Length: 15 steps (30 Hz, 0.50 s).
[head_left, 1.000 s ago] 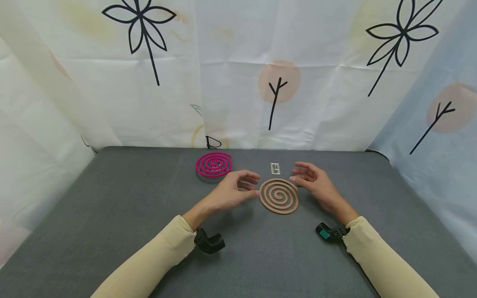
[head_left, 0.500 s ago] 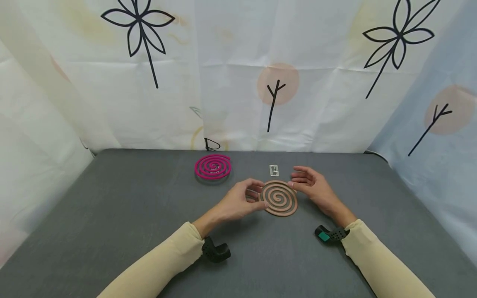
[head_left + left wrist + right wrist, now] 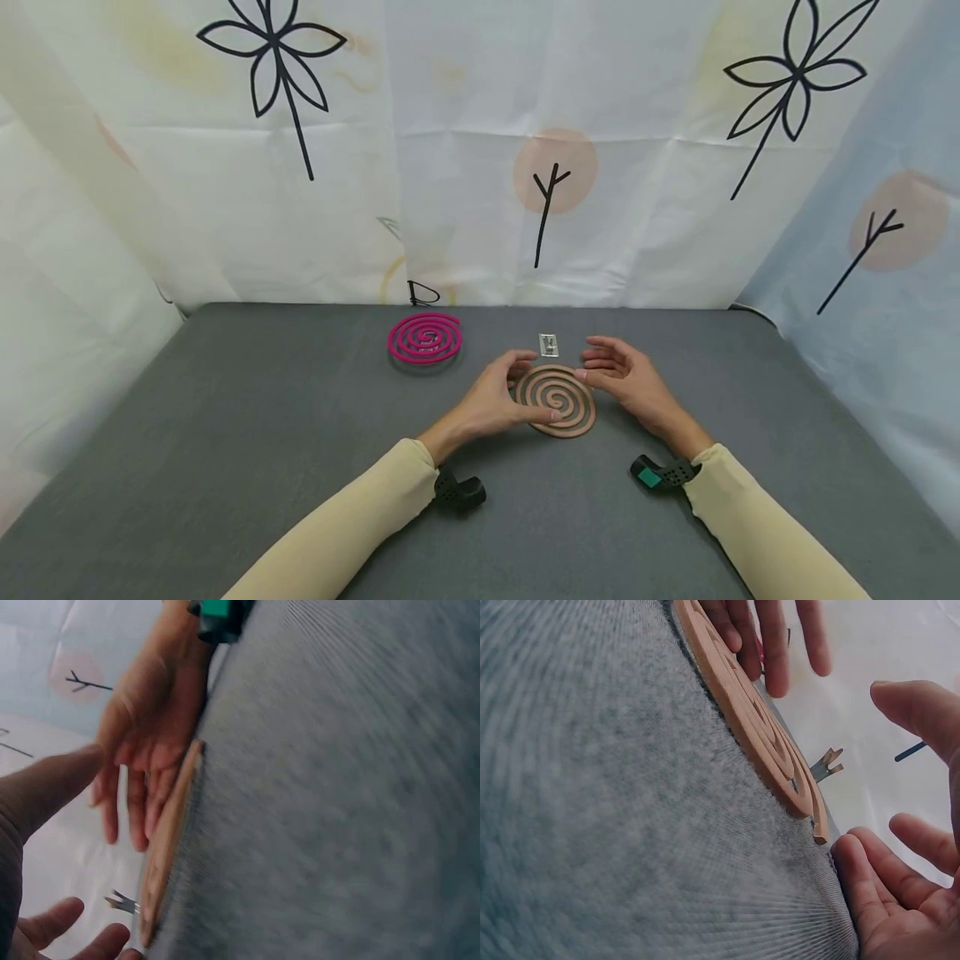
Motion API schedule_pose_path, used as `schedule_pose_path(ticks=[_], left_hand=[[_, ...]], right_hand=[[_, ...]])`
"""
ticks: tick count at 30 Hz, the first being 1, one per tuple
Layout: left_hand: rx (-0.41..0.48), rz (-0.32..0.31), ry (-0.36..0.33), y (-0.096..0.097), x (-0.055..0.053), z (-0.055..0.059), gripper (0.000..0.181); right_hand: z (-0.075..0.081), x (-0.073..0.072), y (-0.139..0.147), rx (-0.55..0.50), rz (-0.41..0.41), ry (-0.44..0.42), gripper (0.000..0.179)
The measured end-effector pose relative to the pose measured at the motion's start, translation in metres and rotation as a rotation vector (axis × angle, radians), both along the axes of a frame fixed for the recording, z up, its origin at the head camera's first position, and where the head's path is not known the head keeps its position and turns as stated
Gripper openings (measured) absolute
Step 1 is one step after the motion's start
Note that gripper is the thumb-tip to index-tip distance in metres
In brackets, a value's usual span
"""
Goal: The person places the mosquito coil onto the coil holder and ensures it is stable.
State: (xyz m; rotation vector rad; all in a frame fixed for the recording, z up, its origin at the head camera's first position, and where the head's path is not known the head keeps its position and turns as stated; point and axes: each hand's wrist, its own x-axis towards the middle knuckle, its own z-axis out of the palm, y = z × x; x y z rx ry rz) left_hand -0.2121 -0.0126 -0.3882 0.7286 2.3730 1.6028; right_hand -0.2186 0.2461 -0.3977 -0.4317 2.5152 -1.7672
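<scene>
A tan mosquito coil (image 3: 558, 400) lies flat on the grey table between both hands. My left hand (image 3: 491, 402) is at its left side, with the thumb reaching over the coil and the fingers beyond its far left edge. In the left wrist view, that thumb (image 3: 56, 784) stands well above the coil (image 3: 166, 847). At the upper right edge is my right hand (image 3: 628, 385), fingers relaxed, its thumb near the rim. The right wrist view has its fingers (image 3: 885, 877) on the cloth just past the coil's outer end (image 3: 821, 831). Neither hand grips anything.
Behind the tan coil sits a small metal coil stand (image 3: 549, 345) with raised prongs. A magenta mosquito coil (image 3: 425, 338) is farther left, seemingly raised above the table (image 3: 262, 433). A printed white curtain (image 3: 465, 208) hangs along the table's back edge.
My left hand has moved right, from beside the tan coil until its thumb overlaps the coil. My right hand has shifted slightly inward. The coils and stand stay in place.
</scene>
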Motion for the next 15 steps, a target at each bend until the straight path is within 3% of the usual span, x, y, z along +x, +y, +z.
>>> schedule_pose_path(ticks=[6, 15], left_hand=[[-0.047, 0.003, 0.029, -0.0032, -0.0028, -0.0051, 0.088], [-0.185, 0.012, 0.154, -0.0052, -0.0020, -0.0089, 0.098]], right_hand=[[0.0009, 0.0006, -0.0029, 0.010, 0.010, 0.045, 0.063], [-0.0035, -0.0005, -0.0062, 0.054, 0.032, 0.149, 0.058]])
